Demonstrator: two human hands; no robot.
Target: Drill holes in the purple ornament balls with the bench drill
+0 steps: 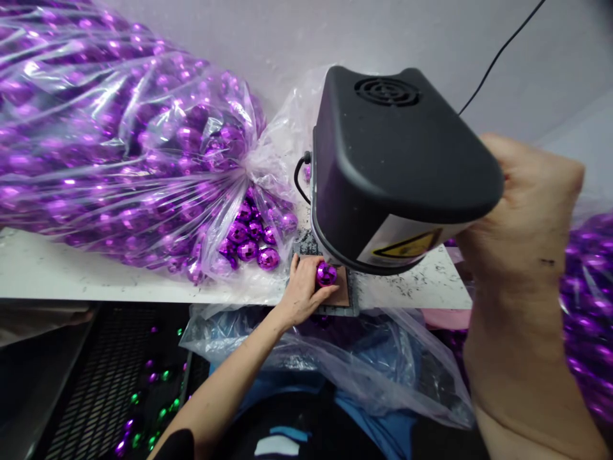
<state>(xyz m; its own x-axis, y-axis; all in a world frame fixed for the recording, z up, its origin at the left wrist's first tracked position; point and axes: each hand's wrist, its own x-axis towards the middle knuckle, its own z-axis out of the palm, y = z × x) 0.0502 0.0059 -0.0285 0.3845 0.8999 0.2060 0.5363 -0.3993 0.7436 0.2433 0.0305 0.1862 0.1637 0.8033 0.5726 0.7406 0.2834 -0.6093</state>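
My left hand (301, 291) holds a shiny purple ball (326, 273) between its fingers, over a small brown board (342, 291) at the table's front edge. Close to the camera stands a black machine (407, 147) with a round vent on top and a yellow warning label, its body rising over the right side of the board. My right hand (514, 185) is raised at the machine's right side; its fingers are hidden behind the housing. Several loose purple balls (248, 250) lie left of the board, at the mouth of a clear bag.
A big clear bag of purple balls (119, 140) fills the left of the white table (43, 268). An open plastic bag (383, 358) hangs below the front edge. More purple balls (591, 306) are at the right; green and purple balls (165, 375) lie low at the left.
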